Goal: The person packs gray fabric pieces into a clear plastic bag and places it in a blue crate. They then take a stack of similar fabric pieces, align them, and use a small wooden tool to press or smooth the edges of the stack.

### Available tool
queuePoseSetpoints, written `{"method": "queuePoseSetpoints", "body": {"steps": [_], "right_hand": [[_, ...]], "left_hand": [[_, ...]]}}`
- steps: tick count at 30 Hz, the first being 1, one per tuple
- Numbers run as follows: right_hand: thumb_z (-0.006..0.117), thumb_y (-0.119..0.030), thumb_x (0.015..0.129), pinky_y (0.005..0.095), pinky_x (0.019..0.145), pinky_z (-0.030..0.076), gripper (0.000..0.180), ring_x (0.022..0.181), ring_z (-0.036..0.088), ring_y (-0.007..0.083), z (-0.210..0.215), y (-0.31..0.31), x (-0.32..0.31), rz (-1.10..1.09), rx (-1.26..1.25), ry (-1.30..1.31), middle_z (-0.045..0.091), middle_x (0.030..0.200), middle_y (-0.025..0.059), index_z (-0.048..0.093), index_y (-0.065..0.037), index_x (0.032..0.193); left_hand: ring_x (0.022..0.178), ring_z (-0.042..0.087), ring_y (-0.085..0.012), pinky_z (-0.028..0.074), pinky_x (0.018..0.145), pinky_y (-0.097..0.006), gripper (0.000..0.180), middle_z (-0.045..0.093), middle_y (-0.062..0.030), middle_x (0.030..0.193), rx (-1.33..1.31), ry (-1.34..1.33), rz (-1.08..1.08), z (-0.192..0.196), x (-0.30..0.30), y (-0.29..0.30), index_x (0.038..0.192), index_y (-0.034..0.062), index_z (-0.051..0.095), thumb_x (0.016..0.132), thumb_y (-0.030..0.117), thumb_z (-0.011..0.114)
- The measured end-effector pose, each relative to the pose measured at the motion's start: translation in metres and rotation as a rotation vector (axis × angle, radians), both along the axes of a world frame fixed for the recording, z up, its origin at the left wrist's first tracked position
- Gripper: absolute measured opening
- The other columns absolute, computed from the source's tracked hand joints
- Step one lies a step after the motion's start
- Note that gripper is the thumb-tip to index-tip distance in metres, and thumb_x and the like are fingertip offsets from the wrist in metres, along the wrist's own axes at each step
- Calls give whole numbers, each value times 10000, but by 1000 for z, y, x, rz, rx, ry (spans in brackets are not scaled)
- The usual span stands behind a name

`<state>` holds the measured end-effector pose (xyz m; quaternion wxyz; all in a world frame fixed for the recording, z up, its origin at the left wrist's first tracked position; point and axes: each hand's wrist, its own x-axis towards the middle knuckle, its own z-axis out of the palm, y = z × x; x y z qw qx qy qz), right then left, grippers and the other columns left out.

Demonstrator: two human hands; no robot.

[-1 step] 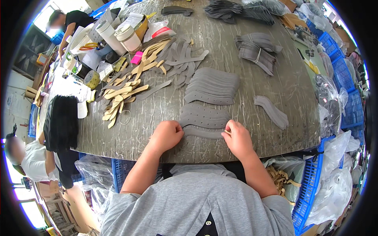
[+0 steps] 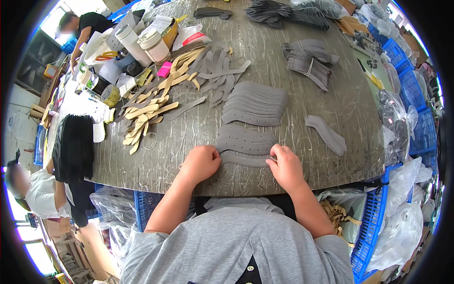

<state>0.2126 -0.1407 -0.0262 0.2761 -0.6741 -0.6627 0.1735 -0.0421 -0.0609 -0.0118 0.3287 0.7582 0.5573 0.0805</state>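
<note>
A curved grey strip (image 2: 246,160) lies at the near side of the table, against the lower edge of a grey perforated piece (image 2: 247,140). My left hand (image 2: 201,163) is closed at the strip's left end, with its fingertips partly hidden. At the right end, my right hand (image 2: 286,166) pinches the strip between thumb and fingers. Just beyond, a fanned stack of grey curved pieces (image 2: 255,102) overlaps in rows, its nearest piece dotted with holes. To the right of my right hand lies a small stack of narrow grey strips (image 2: 326,134).
Loose grey and tan strips (image 2: 149,111) are heaped at left, near a pink block (image 2: 164,69) and white containers (image 2: 153,46). A tied grey bundle (image 2: 309,64) lies far right. Blue crates (image 2: 366,234) flank the table. Two people (image 2: 45,194) are at the left.
My right fingers have shifted very slightly at the strip's right end; a small pale bit seen at the fingertips earlier is now less visible. All else looks the same.
</note>
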Motion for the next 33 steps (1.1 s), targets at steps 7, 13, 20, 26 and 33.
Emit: {"method": "queuePoseSetpoints", "body": {"steps": [7,13,20,26,33], "right_hand": [[664,-108,823,383,567,497,256,653,623,277,-2,-13,-12,205,50,-189,524,873,87,681,-126,1078],[721,-172,799,373,576,502,185,689,647,259,26,-6,-32,129,183,108,639,912,36,700,-113,972],[695,-200,819,386,612,500,100,706,646,283,52,-1,49,-159,110,-91,662,849,59,712,-113,865],[659,-292,863,397,667,515,259,810,668,306,67,-9,19,52,146,21,686,1014,74,690,-104,1039],[653,-315,871,397,667,517,275,797,677,306,62,-21,12,173,-48,235,707,891,111,690,-114,1055]], "left_hand": [[659,643,-320,506,635,-412,131,647,-152,676,118,-31,-44,1,2,-5,833,19,670,780,138,685],[719,652,-339,513,652,-370,75,652,-165,756,-71,-229,52,46,19,-26,842,-5,610,811,47,654],[774,672,-207,519,708,-295,250,674,-163,845,85,-428,102,29,14,-22,1062,-9,526,821,-55,578],[766,666,-182,516,700,-287,194,679,-141,860,57,-589,51,36,40,-22,1020,-20,568,833,-70,582],[763,673,-204,520,697,-278,159,692,-98,894,70,-528,85,39,43,-25,1014,10,601,862,-37,595]]}}
